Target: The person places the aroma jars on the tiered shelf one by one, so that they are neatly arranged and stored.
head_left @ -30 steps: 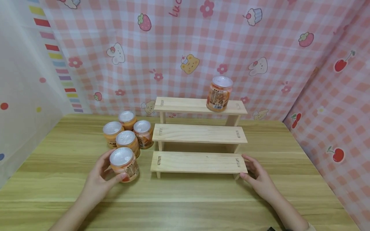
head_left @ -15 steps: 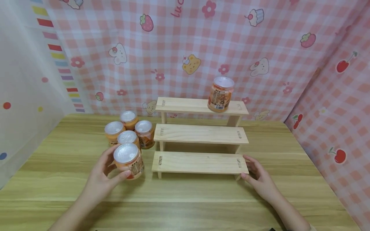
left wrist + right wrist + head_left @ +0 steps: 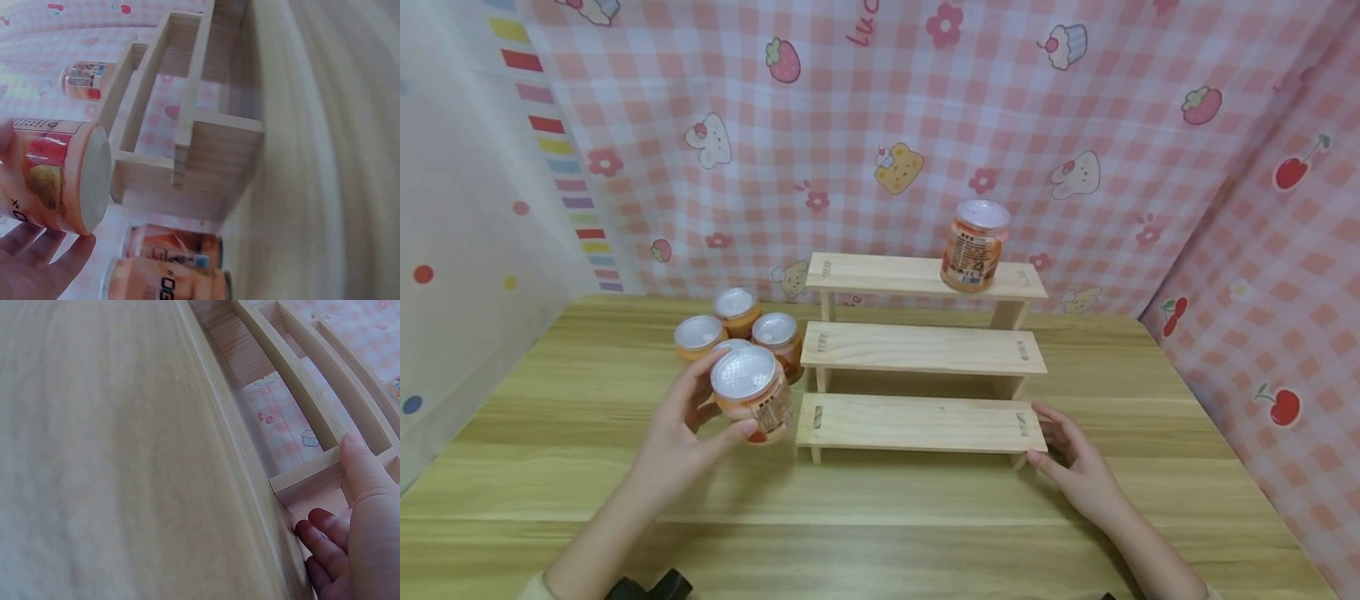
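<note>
My left hand grips an orange-labelled can with a silvery lid, thumb in front and fingers behind. The can is lifted off the table and tilted slightly, left of the shelf's lowest step; its pale base shows in the left wrist view. At the right end of the three-step wooden shelf, my right hand holds the lowest step, thumb at the front corner and index finger at the back one. The right wrist view has the thumb against the step's edge. Another can stands on the top step, right of centre.
Several like cans, such as this one, stand grouped on the wooden table left of the shelf, one partly hidden behind the held can. A pink checked cloth hangs close behind the shelf; another patterned cloth borders the right side.
My left hand has raised the can from the table and carried it rightward and back, toward the shelf. My right hand stays at the shelf's end.
</note>
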A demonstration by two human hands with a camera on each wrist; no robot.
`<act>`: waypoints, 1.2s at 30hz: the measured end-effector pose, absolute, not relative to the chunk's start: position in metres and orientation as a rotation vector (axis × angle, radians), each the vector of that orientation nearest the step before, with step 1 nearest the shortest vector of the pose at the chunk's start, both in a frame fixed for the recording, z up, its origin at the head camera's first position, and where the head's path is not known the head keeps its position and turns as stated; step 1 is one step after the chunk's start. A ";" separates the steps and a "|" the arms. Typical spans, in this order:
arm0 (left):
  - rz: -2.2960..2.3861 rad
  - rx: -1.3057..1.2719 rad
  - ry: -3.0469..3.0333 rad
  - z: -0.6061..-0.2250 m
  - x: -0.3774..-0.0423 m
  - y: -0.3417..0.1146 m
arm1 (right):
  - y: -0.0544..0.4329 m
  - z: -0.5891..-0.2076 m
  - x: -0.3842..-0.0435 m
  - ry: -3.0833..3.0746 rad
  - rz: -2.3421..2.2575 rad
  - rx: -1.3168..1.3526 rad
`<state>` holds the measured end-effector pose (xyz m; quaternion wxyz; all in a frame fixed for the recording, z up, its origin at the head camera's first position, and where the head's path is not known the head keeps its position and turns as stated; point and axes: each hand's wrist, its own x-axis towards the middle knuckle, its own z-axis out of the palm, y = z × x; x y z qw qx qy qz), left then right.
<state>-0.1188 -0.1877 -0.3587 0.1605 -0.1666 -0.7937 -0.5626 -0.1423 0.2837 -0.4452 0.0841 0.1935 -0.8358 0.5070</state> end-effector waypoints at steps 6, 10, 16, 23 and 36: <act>-1.647 -0.494 -2.261 -0.352 -0.128 -0.176 | 0.284 -0.445 -0.143 -2.489 1.515 0.584; -1.662 -0.517 -2.249 -0.348 -0.134 -0.168 | 0.284 -0.445 -0.143 -2.488 1.514 0.588; -1.725 -0.559 -2.207 -0.340 -0.148 -0.156 | 0.284 -0.446 -0.143 -2.491 1.520 0.603; -1.766 -0.584 -2.213 -0.327 -0.164 -0.140 | 0.284 -0.446 -0.142 -2.495 1.526 0.590; -1.759 -0.633 -2.174 -0.299 -0.191 -0.120 | 0.286 -0.447 -0.142 -2.515 1.506 0.569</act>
